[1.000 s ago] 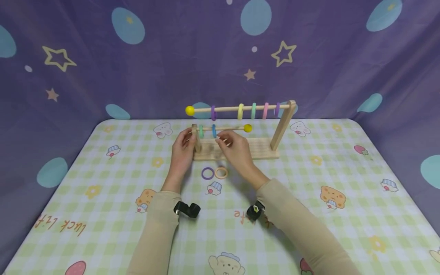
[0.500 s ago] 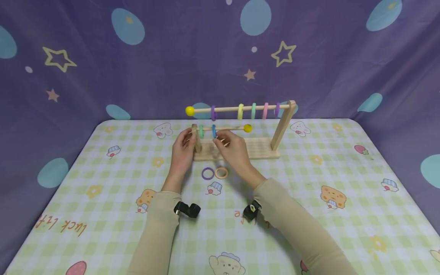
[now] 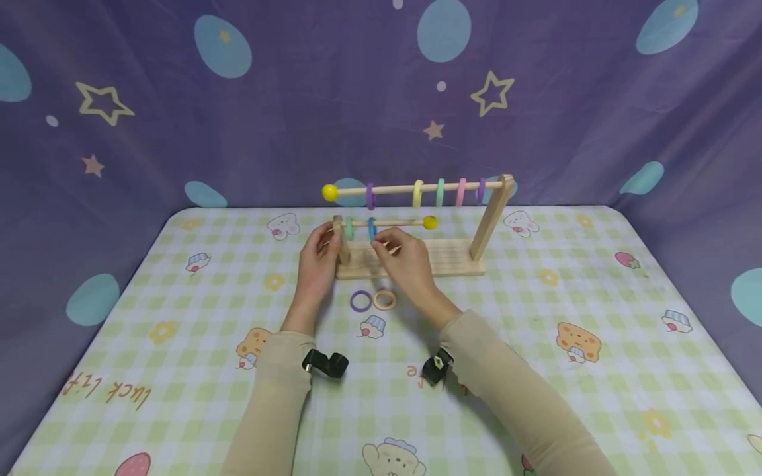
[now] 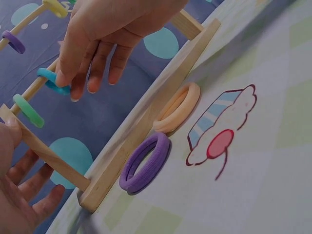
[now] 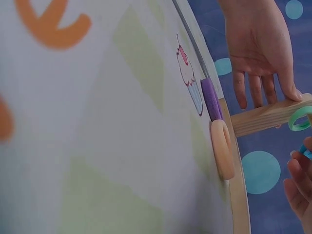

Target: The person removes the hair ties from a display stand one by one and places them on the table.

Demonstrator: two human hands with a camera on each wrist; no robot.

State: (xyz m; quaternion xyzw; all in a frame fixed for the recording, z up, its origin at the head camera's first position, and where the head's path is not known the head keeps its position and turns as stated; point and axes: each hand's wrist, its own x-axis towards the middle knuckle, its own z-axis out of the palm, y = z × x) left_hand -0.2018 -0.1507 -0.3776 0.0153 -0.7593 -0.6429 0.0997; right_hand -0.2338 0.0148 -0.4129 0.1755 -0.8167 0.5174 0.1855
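My left hand (image 3: 317,261) holds the short post (image 4: 53,156) of a wooden stand (image 3: 458,258), its thumb against the wood and the other fingers reaching behind. A blue hair tie (image 4: 47,74) hangs on the lower rod, and my right hand (image 3: 407,261) pinches it between thumb and forefinger. Closer to the short post, a green hair tie (image 4: 29,111) hangs on the same rod. In front of the base, a purple hair tie (image 4: 158,158) and an orange hair tie (image 4: 190,105) lie side by side on the tablecloth.
The upper rod (image 3: 393,189) carries several spaced hair ties, including a yellow one (image 3: 417,194) and a pink one (image 3: 461,192). Yellow balls cap both rods, the lower ball (image 3: 430,223) just right of my right hand. A tall post (image 3: 491,218) stands at the right.
My right hand has shifted slightly left and its fingertips have closed onto the blue hair tie. My left hand has stayed at the short post.
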